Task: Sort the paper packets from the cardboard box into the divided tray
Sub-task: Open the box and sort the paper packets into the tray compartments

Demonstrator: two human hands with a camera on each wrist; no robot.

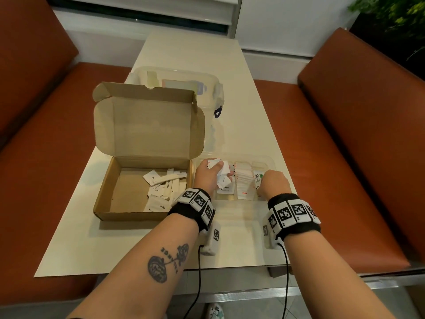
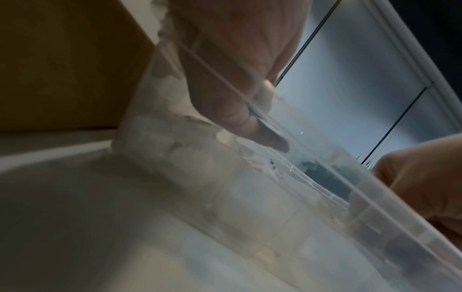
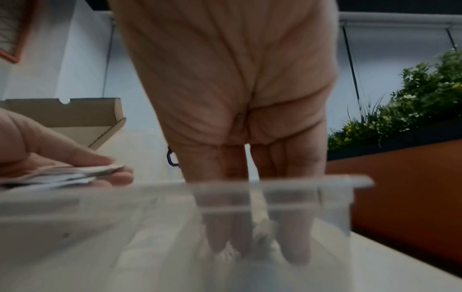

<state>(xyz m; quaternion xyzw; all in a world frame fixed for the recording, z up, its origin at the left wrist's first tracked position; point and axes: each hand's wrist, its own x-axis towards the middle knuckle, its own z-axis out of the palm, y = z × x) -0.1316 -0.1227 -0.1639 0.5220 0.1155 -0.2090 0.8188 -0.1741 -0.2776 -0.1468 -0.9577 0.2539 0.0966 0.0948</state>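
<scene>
Left hand: we see our left hand (image 1: 208, 174) over the left end of the divided tray (image 1: 272, 161), thumb and fingers pinching a sheaf of small white paper packets (image 1: 215, 164).
Right hand: our right hand (image 1: 274, 183) reaches down into the tray's right compartment, fingers (image 3: 297, 243) pointing down among the packets there; we cannot tell whether they grip one.
Tray: clear plastic, just right of the cardboard box (image 1: 115, 187); its compartments hold rows of packets, one row with red print (image 1: 243, 180), and a green-lettered one (image 1: 258, 177) beside our right hand.
Box: open, lid (image 1: 149, 125) standing up, with loose white packets and long sticks (image 1: 165, 187) on its floor.
Beyond: a clear lidded container (image 1: 181, 77) behind the box, all on a pale table (image 1: 241, 245) between orange-brown benches (image 1: 356, 134).
</scene>
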